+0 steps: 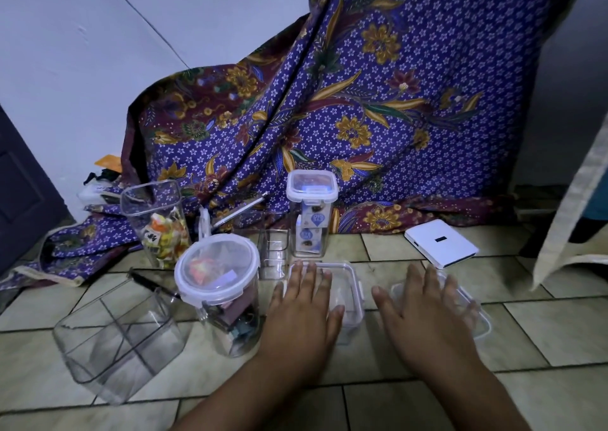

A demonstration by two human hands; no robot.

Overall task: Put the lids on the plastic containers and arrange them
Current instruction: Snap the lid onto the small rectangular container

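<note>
Hands first, from the head view: the left hand (302, 302) lies flat, fingers straight and spread, on the lid of a low square container (357, 287). The right hand (427, 309) is spread the same way over a second low container (482, 320) just beside it, whose edge is blurred. Both containers sit on the tiled floor (559, 325), in front of the batik cloth (378, 101). Round jar (215, 266) and tall jar (312, 185) already wear lids; the candy jar (154, 213) and divided tray (115, 338) stand open. Thin clear plastic, this: light, stiff, slick, likely to skate on tile. I'd press flat palms over the corners, then snap the side flaps, one hand steadying the wall.
</note>
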